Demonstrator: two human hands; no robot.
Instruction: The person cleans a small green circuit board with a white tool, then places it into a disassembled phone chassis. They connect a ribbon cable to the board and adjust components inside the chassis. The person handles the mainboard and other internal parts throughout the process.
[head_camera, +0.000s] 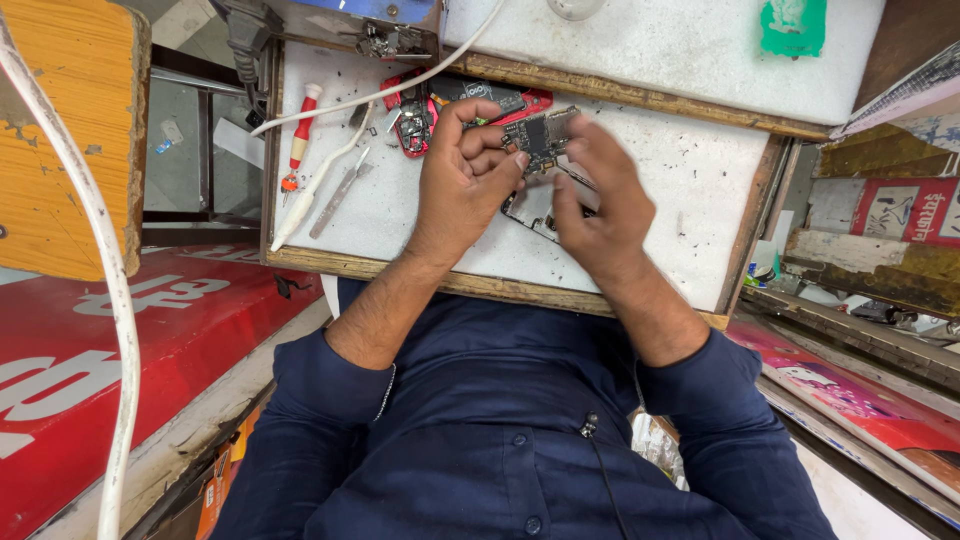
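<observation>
small circuit board (541, 135) held up between both hands over white work mat (420, 215), lifted for close look. left hand (462, 180) pinches board edge; right hand (600, 195) fingers steady other side. opened red phone (420, 112) behind; red-handled screwdriver (300, 135), tweezers (338, 195) left, within reach.

We find open tabletop (700, 190) to the right of our hands. To the left, a red-handled screwdriver (300, 135), tweezers (338, 195) and a white cable (330, 165) crowd the way; ahead lies a red phone frame (425, 105).
</observation>
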